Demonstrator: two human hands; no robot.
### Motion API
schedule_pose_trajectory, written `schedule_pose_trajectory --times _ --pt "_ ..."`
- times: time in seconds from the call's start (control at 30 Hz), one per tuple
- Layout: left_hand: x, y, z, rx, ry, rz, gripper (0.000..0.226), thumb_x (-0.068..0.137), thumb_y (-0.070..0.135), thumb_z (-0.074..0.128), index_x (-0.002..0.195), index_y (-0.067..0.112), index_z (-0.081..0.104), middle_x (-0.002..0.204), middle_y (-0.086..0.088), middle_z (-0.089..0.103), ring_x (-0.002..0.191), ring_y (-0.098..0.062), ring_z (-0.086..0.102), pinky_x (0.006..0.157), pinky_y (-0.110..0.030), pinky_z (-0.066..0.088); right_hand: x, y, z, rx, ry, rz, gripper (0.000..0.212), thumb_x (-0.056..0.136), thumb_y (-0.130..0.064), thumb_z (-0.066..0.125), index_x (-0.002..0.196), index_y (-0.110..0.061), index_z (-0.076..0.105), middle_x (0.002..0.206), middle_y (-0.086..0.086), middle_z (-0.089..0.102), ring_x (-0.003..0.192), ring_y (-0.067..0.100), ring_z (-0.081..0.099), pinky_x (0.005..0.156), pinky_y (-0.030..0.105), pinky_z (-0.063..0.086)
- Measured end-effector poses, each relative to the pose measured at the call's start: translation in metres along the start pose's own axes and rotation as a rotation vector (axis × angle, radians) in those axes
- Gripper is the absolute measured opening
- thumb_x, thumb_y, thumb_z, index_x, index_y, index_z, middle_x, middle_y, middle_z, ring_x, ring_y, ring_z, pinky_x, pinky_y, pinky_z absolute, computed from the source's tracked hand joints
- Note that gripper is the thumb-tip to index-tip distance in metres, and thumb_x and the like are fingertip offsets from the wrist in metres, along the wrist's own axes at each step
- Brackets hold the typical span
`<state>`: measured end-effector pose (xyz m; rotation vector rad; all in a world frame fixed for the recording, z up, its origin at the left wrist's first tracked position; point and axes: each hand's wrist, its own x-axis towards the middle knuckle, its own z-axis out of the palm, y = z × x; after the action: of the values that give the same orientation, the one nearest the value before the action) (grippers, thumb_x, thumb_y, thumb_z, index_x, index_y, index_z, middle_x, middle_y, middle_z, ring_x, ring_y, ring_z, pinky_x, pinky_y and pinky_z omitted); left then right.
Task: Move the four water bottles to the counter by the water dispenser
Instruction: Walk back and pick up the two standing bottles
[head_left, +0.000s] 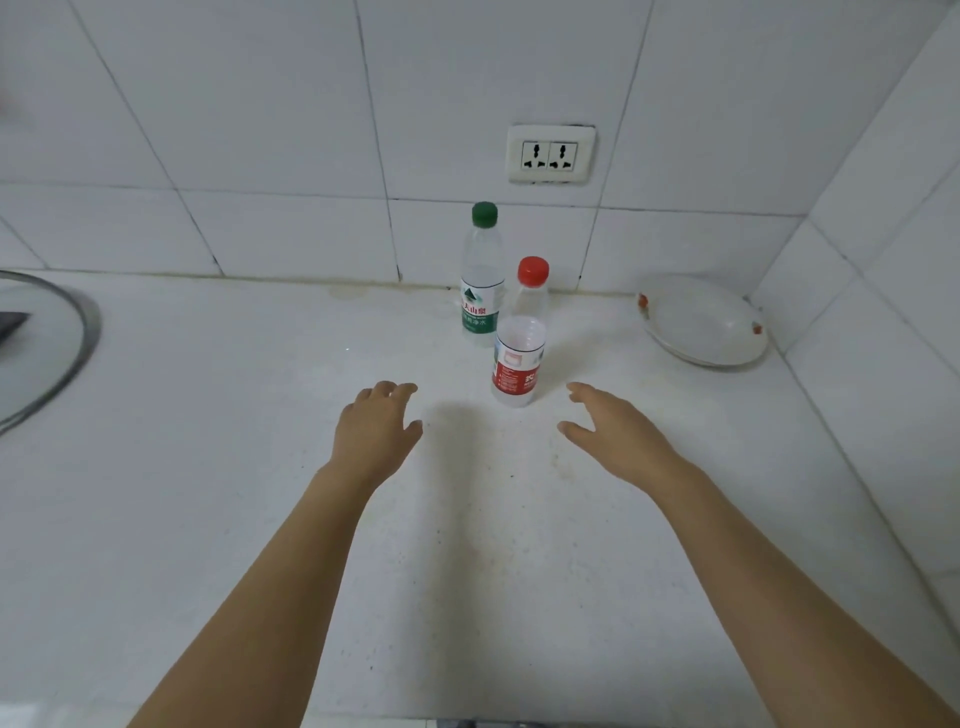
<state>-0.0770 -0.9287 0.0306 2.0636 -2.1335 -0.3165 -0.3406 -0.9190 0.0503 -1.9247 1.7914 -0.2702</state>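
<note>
Two bottles (482, 275) (519, 338) overlap — both hands (376, 428) (610, 434) spread, empty — lid (47, 353) cut off left.

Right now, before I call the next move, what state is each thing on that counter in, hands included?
Green-capped bottle: upright, capped, near the wall.
Red-capped bottle: upright, capped, just in front of the green one.
Plate: empty, tilted against the corner wall.
Wall socket: nothing plugged in.
Left hand: open, empty, above the counter.
Right hand: open, empty, close to the red-capped bottle.
</note>
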Motion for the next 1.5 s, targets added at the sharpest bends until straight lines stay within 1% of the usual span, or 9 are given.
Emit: schedule_pose_trajectory --times 0.33,0.47,0.53,0.63,0.8,1.0,1.17,1.37,1.5 --pt "0.07 0.01 0.035 0.043 -0.268 0.043 0.058 0.092 0.031 0.053 0.144 0.016 0.032 0.145 -0.01 0.04 0.127 -0.03 0.044 0.1 -0.042 0.042 0.064 -0.017 -0.007 0.406 0.026 0.082 0.077 0.085 -0.027 0.064 0.147 -0.018 0.02 0.147 0.003 0.039 0.124 0.02 0.048 0.094 0.03 0.04" --pt "0.088 0.01 0.052 0.087 -0.324 0.057 0.063 0.092 0.032 0.052 0.147 0.016 0.025 0.153 -0.01 0.027 0.139 -0.029 0.03 0.109 -0.044 0.032 0.089 -0.025 -0.008 0.55 0.022 0.099 0.089 0.078 -0.023 0.073 0.147 -0.023 0.017 0.147 0.0 0.038 0.127 0.02 0.046 0.101 0.035 0.042" --pt "0.091 0.008 0.06 0.104 -0.346 0.06 0.063 0.092 0.035 0.05 0.146 0.017 0.024 0.154 -0.01 0.024 0.14 -0.029 0.026 0.111 -0.044 0.031 0.097 -0.028 -0.006 0.619 0.023 0.097 0.091 0.075 -0.021 0.077 0.145 -0.025 0.02 0.135 -0.008 0.045 0.123 0.015 0.048 0.095 0.031 0.042" --pt "0.089 0.005 0.07 0.099 -0.339 0.065 0.059 0.091 0.038 0.048 0.143 0.017 0.027 0.151 -0.011 0.023 0.138 -0.03 0.024 0.109 -0.046 0.033 0.105 -0.031 0.0 0.665 0.06 0.08 0.084 0.071 -0.02 0.078 0.138 -0.03 0.029 0.108 -0.028 0.048 0.102 0.0 0.051 0.082 0.021 0.041" --pt "0.089 0.005 0.079 0.14 -0.313 0.072 0.062 0.094 0.042 0.043 0.145 0.014 0.021 0.156 -0.015 0.013 0.142 -0.036 0.015 0.113 -0.049 0.028 0.115 -0.029 0.012 0.762 0.107 0.104 0.078 0.069 -0.015 0.079 0.133 -0.025 0.035 0.119 -0.009 0.051 0.111 0.014 0.051 0.093 0.033 0.045" --pt "0.088 0.009 0.084 0.15 -0.273 0.059 0.063 0.095 0.045 0.039 0.146 0.014 0.021 0.156 -0.015 0.014 0.143 -0.038 0.014 0.116 -0.049 0.024 0.118 -0.026 0.016 0.768 0.135 0.133 0.069 0.068 -0.017 0.08 0.124 -0.026 0.041 0.102 -0.021 0.051 0.107 0.014 0.051 0.086 0.029 0.044" --pt "0.088 0.008 0.086 0.171 -0.26 0.072 0.063 0.095 0.046 0.039 0.145 0.012 0.023 0.155 -0.017 0.016 0.142 -0.039 0.017 0.115 -0.048 0.026 0.115 -0.021 0.011 0.786 0.219 0.186 0.069 0.068 -0.018 0.08 0.125 -0.021 0.042 0.116 -0.003 0.056 0.109 0.02 0.055 0.087 0.034 0.049" --pt "0.087 0.008 0.086 0.164 -0.261 0.073 0.061 0.095 0.045 0.038 0.145 0.012 0.024 0.155 -0.017 0.016 0.141 -0.039 0.017 0.116 -0.048 0.026 0.105 -0.014 -0.009 0.757 0.297 0.228 0.072 0.07 -0.018 0.079 0.129 -0.02 0.04 0.116 -0.004 0.052 0.113 0.021 0.054 0.094 0.038 0.049" --pt "0.084 0.01 0.087 0.159 -0.246 0.059 0.057 0.096 0.041 0.036 0.144 0.012 0.025 0.153 -0.017 0.019 0.141 -0.038 0.018 0.115 -0.047 0.026 0.099 -0.013 -0.02 0.758 0.337 0.25 0.072 0.071 -0.019 0.078 0.131 -0.018 0.039 0.127 0.003 0.053 0.118 0.025 0.052 0.099 0.047 0.048"
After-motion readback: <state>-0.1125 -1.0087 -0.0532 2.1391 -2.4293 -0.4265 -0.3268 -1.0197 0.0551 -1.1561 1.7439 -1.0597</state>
